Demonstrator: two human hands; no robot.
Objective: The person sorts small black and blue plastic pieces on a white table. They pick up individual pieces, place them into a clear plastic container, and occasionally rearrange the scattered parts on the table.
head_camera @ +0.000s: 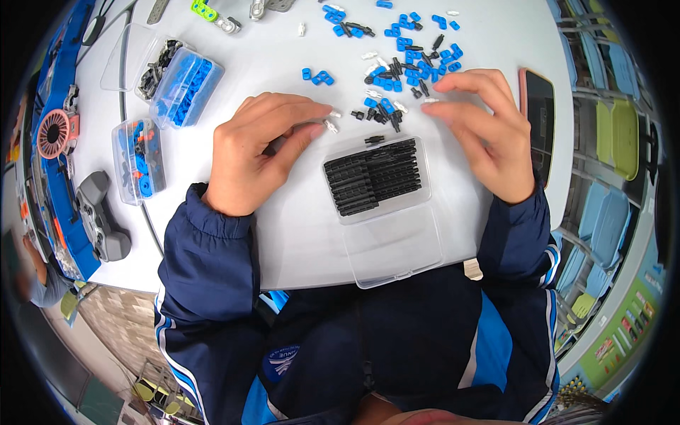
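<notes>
Small white connector pegs [331, 126] lie at the fingertips of my left hand [263, 146]; its thumb and index finger are parted, and whether they touch a peg is unclear. My right hand [486, 125] hovers at the right edge of the scattered parts, a white peg [431, 100] by its index fingertip; I cannot tell if it is gripped. Between the hands lie loose blue plastic connectors [387, 84] and black pegs [395, 125]. Nearer to me, an open clear plastic box [425, 200] holds stacked black plastic rods [372, 178], its lid [393, 247] folded out towards me.
At left stand a clear box of blue parts [186, 87], a box of mixed parts [139, 159], a grey game controller [101, 218] and a pink fan [54, 134]. A smartphone [537, 127] lies at right. Another person [45, 281] is at far left.
</notes>
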